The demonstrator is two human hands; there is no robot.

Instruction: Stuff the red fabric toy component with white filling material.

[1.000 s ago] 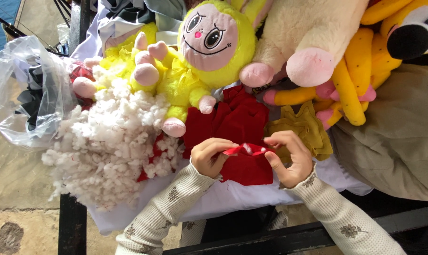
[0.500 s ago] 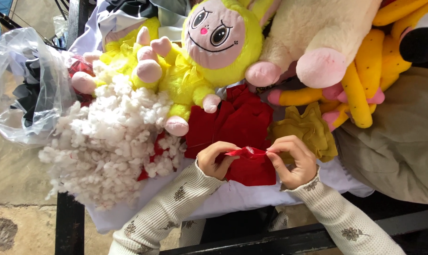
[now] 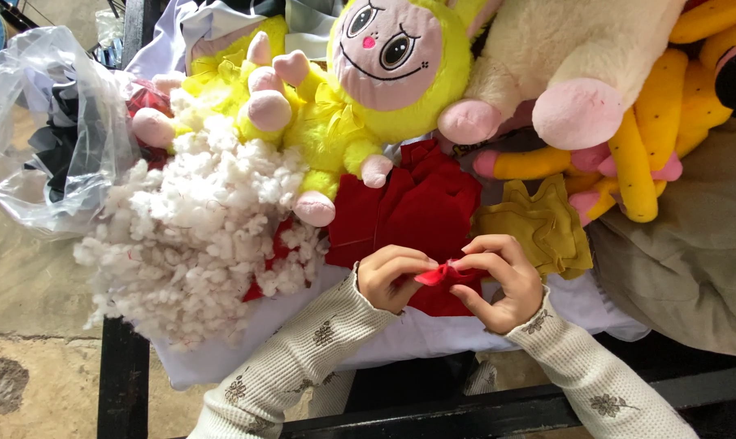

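Observation:
My left hand (image 3: 390,278) and my right hand (image 3: 499,280) meet over a small piece of red fabric (image 3: 438,274), each pinching one end of it between fingers and thumb. Under them lies a larger heap of red cloth (image 3: 416,207) on a white sheet (image 3: 433,333). Both arms wear cream sleeves with a small flower print. A pile of white stuffing (image 3: 193,236) lies to the left of my hands.
A yellow plush doll (image 3: 384,73) with a pink face lies above the red cloth. A cream plush with pink feet (image 3: 571,65), a yellow-orange plush (image 3: 636,162), mustard fabric (image 3: 538,223), a clear plastic bag (image 3: 43,130) and a black table frame (image 3: 124,374) surround them.
The red piece between my fingers has bunched up as my hands drew closer together. The view has shifted slightly.

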